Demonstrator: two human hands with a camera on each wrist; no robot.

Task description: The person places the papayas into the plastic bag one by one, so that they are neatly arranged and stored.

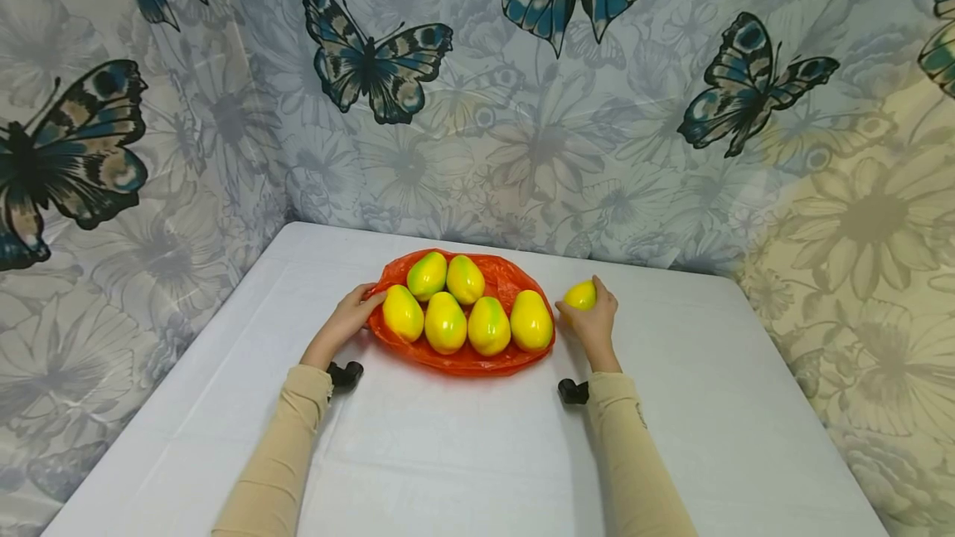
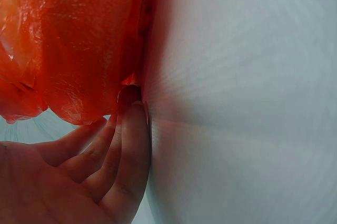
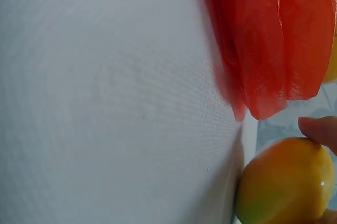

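A red plastic bag (image 1: 462,367), its mouth spread wide, lies on the white table with several glossy yellow-green mangoes (image 1: 445,323) in it. At its left end my left hand (image 1: 345,323) holds the bag's edge, thumb on the upper side. In the left wrist view the fingers (image 2: 134,150) reach under the red plastic by the tabletop; the thumb cannot be seen there. Just right of the bag, my right hand (image 1: 593,326) grips a single mango (image 1: 579,296) between thumb and fingers. The right wrist view shows this mango (image 3: 287,182) low against the table, apart from the bag (image 3: 258,50).
The white-covered table (image 1: 448,454) ends at a wall hanging (image 1: 522,147) with butterflies and flowers behind it. Black wrist mounts (image 1: 573,392) sit on the inner side of both wrists, below the hands.
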